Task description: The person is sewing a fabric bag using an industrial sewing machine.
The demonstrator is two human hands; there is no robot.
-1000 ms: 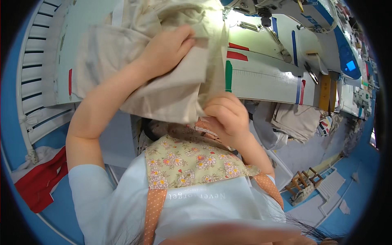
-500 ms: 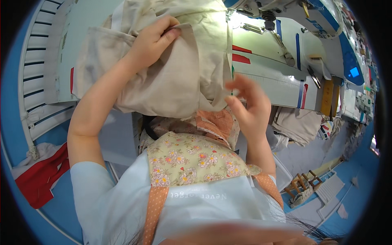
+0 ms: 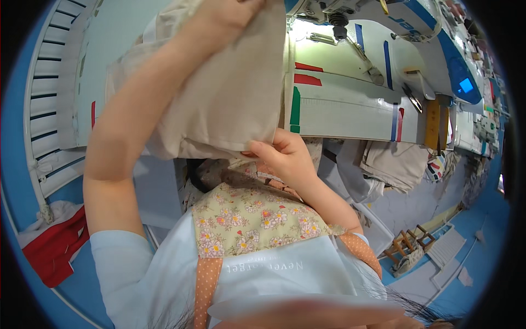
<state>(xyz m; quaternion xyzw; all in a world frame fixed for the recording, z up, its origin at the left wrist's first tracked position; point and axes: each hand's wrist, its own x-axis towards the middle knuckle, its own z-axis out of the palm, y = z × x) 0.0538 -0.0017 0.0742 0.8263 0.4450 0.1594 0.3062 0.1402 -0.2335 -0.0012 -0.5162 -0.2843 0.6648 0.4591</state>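
A large piece of beige cloth (image 3: 230, 93) lies over the left part of the sewing machine table and hangs down at its front edge. My left hand (image 3: 227, 16) is far forward at the top of the view, closed on the cloth, its fingertips partly cut off by the frame's rim. Close to my apron, my right hand (image 3: 282, 156) pinches the cloth's near hemmed corner between thumb and fingers. Along its right side, the cloth runs straight toward the lit needle area of the sewing machine (image 3: 405, 22).
Red, green and blue tape strips mark the white tabletop (image 3: 350, 112). A yellow block (image 3: 436, 123) stands at its right end beside small metal tools. Folded beige cloth (image 3: 392, 164) lies below on the right. Red fabric (image 3: 57, 247) is at lower left, near a white rack (image 3: 44, 115).
My right hand has come in leftward and taken hold of the cloth's near corner. My left hand has moved forward, and the cloth is now flatter, its right edge straighter and further left.
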